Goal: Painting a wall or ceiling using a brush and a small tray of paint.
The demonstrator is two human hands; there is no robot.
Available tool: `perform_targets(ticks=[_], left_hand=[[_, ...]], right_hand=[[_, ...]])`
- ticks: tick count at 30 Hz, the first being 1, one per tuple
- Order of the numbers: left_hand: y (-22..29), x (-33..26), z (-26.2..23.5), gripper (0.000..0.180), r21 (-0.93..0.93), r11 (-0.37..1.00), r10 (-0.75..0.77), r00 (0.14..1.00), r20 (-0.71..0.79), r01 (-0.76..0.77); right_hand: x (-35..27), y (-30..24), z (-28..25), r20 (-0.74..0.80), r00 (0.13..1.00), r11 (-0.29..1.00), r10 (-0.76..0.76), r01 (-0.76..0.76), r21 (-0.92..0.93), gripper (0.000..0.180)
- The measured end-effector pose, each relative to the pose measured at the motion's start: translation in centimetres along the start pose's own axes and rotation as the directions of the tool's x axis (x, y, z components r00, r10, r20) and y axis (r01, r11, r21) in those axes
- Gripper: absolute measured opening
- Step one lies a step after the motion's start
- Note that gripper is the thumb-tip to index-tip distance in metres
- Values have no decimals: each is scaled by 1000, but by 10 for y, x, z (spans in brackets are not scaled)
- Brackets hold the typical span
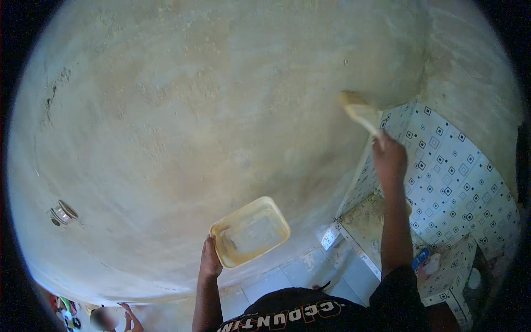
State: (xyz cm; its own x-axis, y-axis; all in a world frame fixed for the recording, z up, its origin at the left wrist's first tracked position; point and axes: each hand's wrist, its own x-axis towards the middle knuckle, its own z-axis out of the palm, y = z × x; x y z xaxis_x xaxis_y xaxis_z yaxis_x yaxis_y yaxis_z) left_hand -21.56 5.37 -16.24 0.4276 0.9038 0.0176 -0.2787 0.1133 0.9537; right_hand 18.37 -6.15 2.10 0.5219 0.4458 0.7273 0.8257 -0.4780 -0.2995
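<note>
Brushing the bare plaster wall (193, 110), keep your right hand (389, 157) clenched on the pale, seemingly wooden-handled brush (359, 112) far right; your left hand (210, 259) grasps the yellowish rectangular plastic tray (250, 231), level nearby.

Rough beige plastered wall (193, 110); round metal pipe fitting (63, 212) low left; white patterned tiled ledge (448, 182) right; pale floor tiles (310, 274) below.

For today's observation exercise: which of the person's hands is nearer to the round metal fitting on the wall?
Left. The left hand holds a yellow tray to the lower right of the metal fitting. The right hand, holding a brush against the wall, is much farther right.
</note>
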Motion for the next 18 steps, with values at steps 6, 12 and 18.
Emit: perform_targets(ticks=[6,12,18], left_hand=[[0,-11,-10,47,-108,994,-25,997,-77,17],[-3,-7,2,48,-132,991,-39,993,-108,25],[-11,0,18,50,-143,990,-23,993,-115,7]], right_hand=[[-53,-123,-31,9,890,832,-455,422,359,36],[-37,-143,-26,86,817,766,-570,491,415,32],[-4,-88,-18,95,874,827,-476,408,387,32]])
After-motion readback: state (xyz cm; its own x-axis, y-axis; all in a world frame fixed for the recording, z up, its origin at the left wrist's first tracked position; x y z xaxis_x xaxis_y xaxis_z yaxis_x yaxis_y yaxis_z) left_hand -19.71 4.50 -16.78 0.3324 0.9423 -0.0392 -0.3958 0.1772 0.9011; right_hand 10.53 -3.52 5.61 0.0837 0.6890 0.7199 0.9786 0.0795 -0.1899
